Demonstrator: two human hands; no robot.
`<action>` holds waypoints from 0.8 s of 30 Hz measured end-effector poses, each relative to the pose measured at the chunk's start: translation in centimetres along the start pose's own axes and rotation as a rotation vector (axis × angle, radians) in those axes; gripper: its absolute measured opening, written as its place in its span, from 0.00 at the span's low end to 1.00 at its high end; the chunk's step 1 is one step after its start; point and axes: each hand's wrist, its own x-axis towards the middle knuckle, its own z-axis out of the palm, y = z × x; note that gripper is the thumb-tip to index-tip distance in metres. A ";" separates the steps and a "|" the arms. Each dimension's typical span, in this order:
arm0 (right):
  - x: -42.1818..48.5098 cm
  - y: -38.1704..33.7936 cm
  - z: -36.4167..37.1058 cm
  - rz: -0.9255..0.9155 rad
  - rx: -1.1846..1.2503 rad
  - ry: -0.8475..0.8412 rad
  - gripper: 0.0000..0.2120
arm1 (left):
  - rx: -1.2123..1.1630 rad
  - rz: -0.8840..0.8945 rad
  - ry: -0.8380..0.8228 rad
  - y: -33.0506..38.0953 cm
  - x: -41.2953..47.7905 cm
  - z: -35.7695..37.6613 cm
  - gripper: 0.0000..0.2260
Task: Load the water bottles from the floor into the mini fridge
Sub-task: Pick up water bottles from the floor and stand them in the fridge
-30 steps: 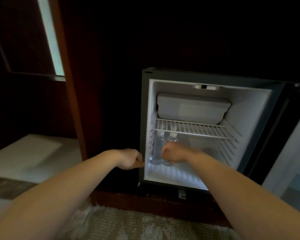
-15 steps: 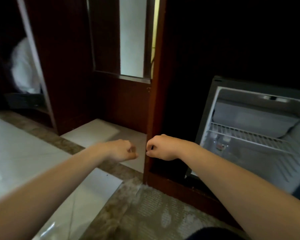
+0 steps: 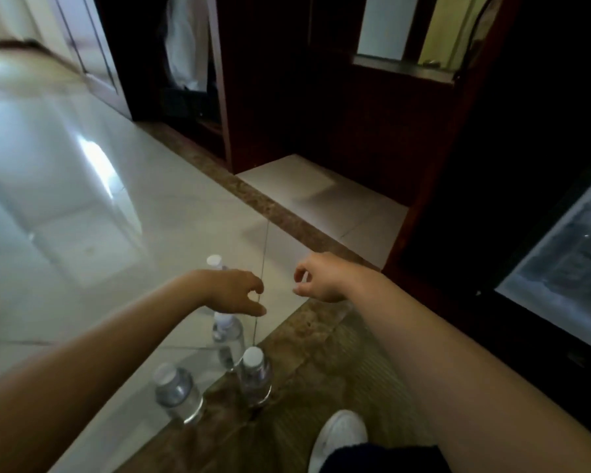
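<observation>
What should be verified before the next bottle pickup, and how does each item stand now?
1. Bottles waiting on the floor: ok. The near-left bottle, near-right bottle and middle bottle stand upright and capped.
2. Far bottle upright: cannot tell. Only its cap shows past the left hand.
3. Left hand free: ok. Its fingers are loosely curled and empty, above the middle bottle.
4. Right hand free: ok. It is empty.
5. Mini fridge open: ok. Its interior shows at the right edge.
6. Space inside the fridge: cannot tell. It is blurred and mostly out of frame.
</observation>
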 end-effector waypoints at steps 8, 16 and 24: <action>2.0 -2.9 8.6 -0.049 0.131 -0.115 0.20 | -0.314 0.032 -0.098 -3.1 -0.4 9.5 0.14; 2.0 -3.1 13.3 -0.137 -0.099 -0.097 0.16 | -0.567 0.097 0.017 -3.1 1.0 15.5 0.23; 1.8 -1.8 14.5 -0.067 -0.030 -0.004 0.15 | -0.868 -0.004 0.162 -1.9 2.3 18.5 0.32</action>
